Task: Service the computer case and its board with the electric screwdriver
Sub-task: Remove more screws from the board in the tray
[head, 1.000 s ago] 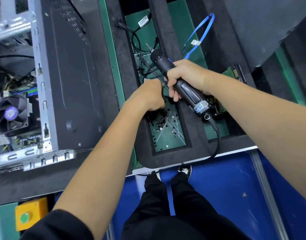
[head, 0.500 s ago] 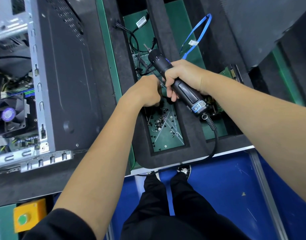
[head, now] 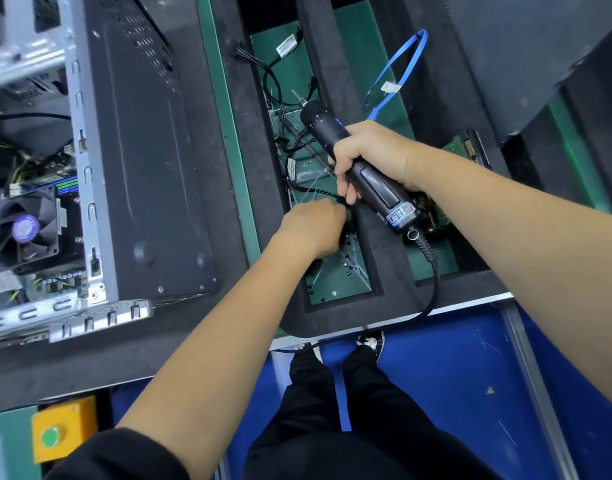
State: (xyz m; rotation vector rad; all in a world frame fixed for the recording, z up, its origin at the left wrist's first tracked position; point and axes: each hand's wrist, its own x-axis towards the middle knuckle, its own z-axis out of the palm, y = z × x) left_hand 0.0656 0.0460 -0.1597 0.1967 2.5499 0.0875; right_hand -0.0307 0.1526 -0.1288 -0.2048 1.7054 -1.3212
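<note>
Head camera: a person's right hand (head: 370,157) grips the black corded electric screwdriver (head: 360,168), bit pointing away over a foam-walled green tray compartment (head: 339,282) of small black screws (head: 347,263). The left hand (head: 309,230) reaches down among them, fingers curled and hidden; whether it holds a screw cannot be told. The open black computer case (head: 141,150), its board's cooling fan (head: 23,230) showing, lies well to the left on the worktop. A screw fumbled from the fingertips could drop back into the pile or snag on the loose black cables (head: 290,157).
</note>
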